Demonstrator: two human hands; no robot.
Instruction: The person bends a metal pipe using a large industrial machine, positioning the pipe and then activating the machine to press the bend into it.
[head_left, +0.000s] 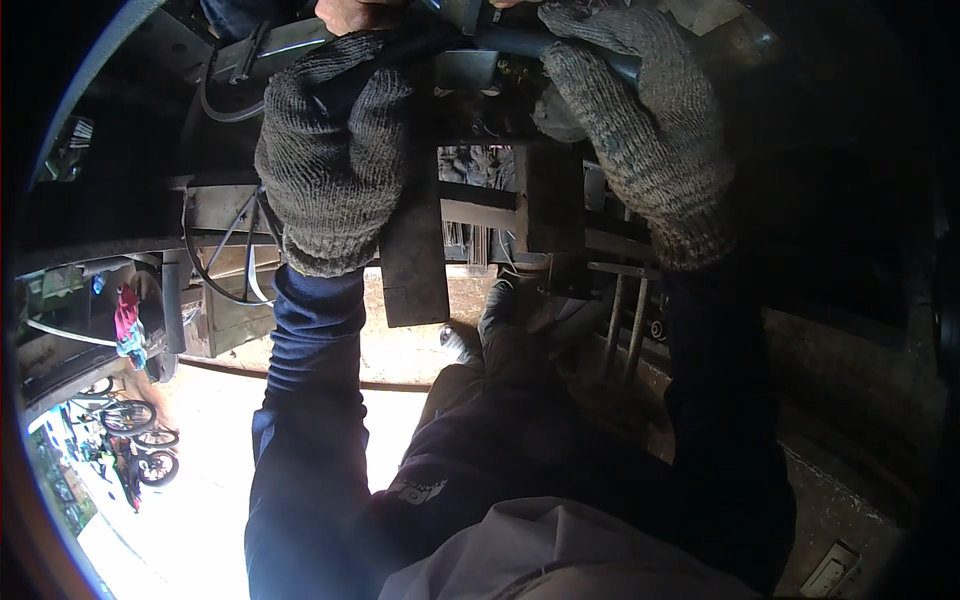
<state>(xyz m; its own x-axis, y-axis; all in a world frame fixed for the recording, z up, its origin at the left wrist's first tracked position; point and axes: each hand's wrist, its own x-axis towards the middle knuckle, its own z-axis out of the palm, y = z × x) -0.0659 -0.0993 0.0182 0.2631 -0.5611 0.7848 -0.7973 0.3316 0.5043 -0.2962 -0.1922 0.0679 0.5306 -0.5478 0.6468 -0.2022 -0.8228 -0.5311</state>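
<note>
Both my hands wear grey knitted work gloves. My left hand [335,150] is closed around one side of a dark, smooth bar or tube [415,45] near the top of the view. My right hand [655,130] wraps round the dark tube [515,40] on the other side. Whether these two lengths are one piece is hidden in shadow at the middle. Between my hands, just below the tube, sits a small grey metal block [466,70]. A rounded grey lump [558,115] lies beside my right glove. Another person's bare hand [355,15] is at the top edge, close to my left glove.
A dark flat plate [415,260] hangs below my left hand. Metal rods [625,320] stand to the right. Thin cables [215,105] loop at the left, where a pink and blue cloth [129,320] hangs. Several bicycles [130,420] stand outside in bright light.
</note>
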